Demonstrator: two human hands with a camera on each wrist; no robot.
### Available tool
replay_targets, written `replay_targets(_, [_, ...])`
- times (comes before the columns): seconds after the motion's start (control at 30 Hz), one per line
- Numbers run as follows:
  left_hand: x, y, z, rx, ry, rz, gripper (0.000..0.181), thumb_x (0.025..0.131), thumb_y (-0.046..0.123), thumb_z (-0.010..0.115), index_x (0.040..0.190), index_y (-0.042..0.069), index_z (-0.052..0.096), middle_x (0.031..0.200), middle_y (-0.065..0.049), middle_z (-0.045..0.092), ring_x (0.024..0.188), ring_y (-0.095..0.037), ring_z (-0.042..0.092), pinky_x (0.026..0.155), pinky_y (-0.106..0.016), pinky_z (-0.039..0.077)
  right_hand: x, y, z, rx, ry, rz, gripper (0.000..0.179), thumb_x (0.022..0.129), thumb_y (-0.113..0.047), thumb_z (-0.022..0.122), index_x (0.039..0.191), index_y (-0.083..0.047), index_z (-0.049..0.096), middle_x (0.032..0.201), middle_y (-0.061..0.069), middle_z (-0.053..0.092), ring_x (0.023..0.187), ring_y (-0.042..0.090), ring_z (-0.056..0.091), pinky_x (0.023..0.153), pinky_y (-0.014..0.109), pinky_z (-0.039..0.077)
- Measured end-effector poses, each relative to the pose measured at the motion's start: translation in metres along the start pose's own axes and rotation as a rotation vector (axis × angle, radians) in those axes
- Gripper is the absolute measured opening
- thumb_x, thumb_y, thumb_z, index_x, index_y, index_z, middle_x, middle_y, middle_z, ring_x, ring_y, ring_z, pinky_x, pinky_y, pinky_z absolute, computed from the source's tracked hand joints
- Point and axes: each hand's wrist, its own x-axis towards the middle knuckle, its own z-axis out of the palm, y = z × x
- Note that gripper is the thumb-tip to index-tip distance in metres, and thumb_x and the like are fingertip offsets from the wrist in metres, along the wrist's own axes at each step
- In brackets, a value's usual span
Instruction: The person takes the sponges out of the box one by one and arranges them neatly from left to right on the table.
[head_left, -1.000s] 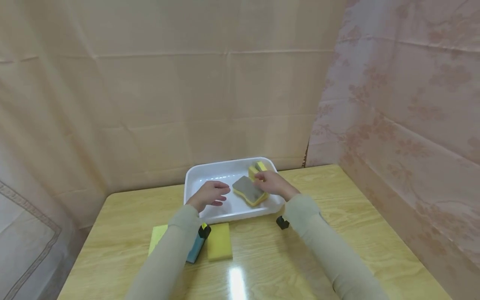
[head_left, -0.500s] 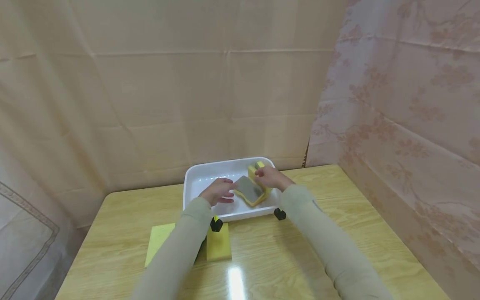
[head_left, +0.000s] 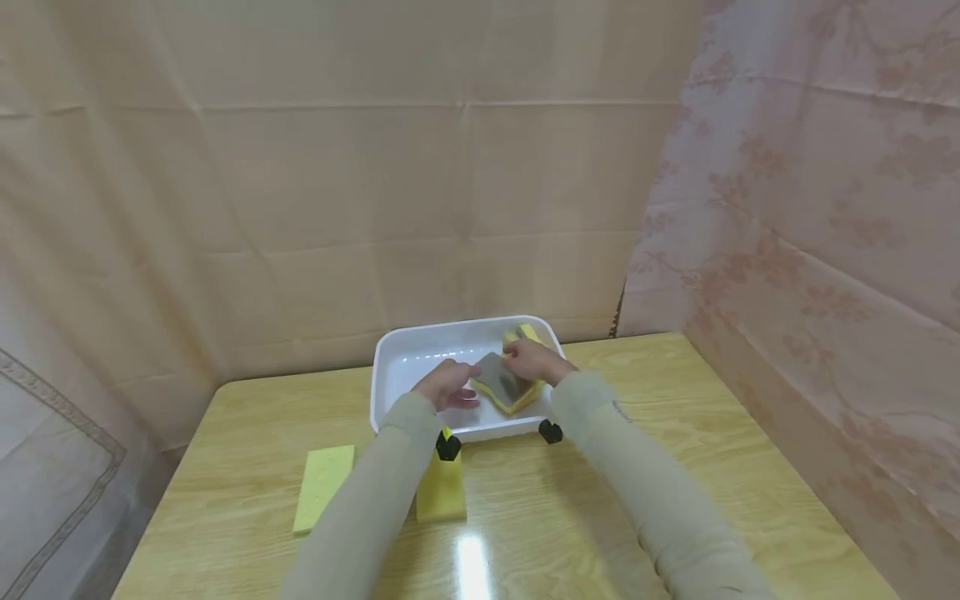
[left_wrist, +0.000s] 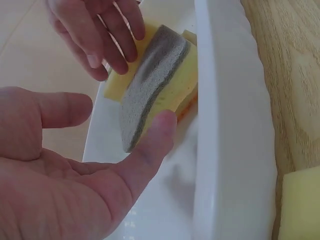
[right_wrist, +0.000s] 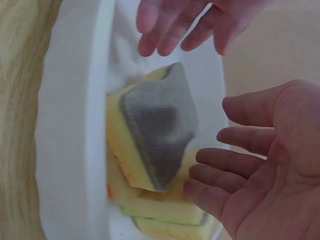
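A grey-topped yellow sponge [head_left: 501, 377] lies tilted in the right part of a white tray [head_left: 420, 335]. My left hand [head_left: 444, 387] is at its left edge, fingers extended; in the left wrist view one fingertip overlaps the sponge [left_wrist: 155, 75]. Over its far right side hovers my right hand [head_left: 534, 361], with slightly bent fingers and nothing gripped. In the right wrist view, more yellow sponges [right_wrist: 175, 212] lie stacked under and beside the grey-topped one, close to the right fingertips [right_wrist: 200, 192]. Another yellow sponge shows behind my right hand in the head view.
On the wooden table [head_left: 525, 533], a yellow sponge [head_left: 441, 493] lies in front of the tray, partly behind my left sleeve. A pale yellow pad [head_left: 324, 487] is farther left. Behind the table hangs a beige curtain [head_left: 420, 183]; a floral one [head_left: 817, 250] is on the right.
My left hand has moved right, up to the grey-topped sponge. My right hand has shifted slightly left. A blue sponge seen earlier is now hidden by the left sleeve.
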Motion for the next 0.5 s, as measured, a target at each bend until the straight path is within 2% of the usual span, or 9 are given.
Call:
replay_targets(0.1, [0.002, -0.001, 0.001, -0.037, 0.013, -0.015, 0.057, 0.104, 0.012, 0.053, 0.150, -0.011, 0.027, 0.154, -0.030, 0.030, 0.133, -0.049, 0.045, 0.098, -0.042, 0.054, 0.001, 0.003, 0.004, 0.027, -0.028, 0.008, 0.051, 0.103, -0.019, 0.052, 0.143, 0.011, 0.046, 0.134, 0.030, 0.057, 0.114, 0.035, 0.060, 0.101, 0.046, 0.050])
replay_targets(0.23, [0.003, -0.003, 0.002, -0.063, 0.021, -0.035, 0.063, 0.103, 0.010, 0.052, 0.153, -0.009, 0.020, 0.157, -0.034, 0.021, 0.132, -0.049, 0.046, 0.093, -0.039, 0.057, 0.003, 0.004, 0.008, 0.051, -0.032, 0.001, 0.048, 0.102, -0.015, 0.052, 0.140, 0.013, 0.048, 0.123, 0.026, 0.062, 0.099, 0.029, 0.062, 0.090, 0.039, 0.054])
replay_targets(0.37, [0.003, -0.005, 0.003, -0.040, 0.027, -0.041, 0.057, 0.102, 0.010, 0.051, 0.151, -0.008, 0.028, 0.156, -0.034, 0.025, 0.126, -0.044, 0.053, 0.086, -0.035, 0.060, 0.005, 0.004, 0.012, 0.027, -0.004, -0.016, 0.039, 0.099, -0.013, 0.056, 0.130, 0.010, 0.057, 0.106, 0.019, 0.066, 0.087, 0.024, 0.061, 0.077, 0.033, 0.055])
replay_targets(0.5, [0.003, -0.008, 0.004, -0.005, 0.013, -0.036, 0.051, 0.101, 0.010, 0.052, 0.146, -0.009, 0.037, 0.150, -0.037, 0.034, 0.113, -0.039, 0.063, 0.081, -0.033, 0.061, 0.006, 0.003, 0.015, -0.038, 0.025, -0.033, 0.028, 0.097, -0.013, 0.060, 0.117, 0.006, 0.062, 0.099, 0.014, 0.066, 0.082, 0.022, 0.060, 0.072, 0.031, 0.053])
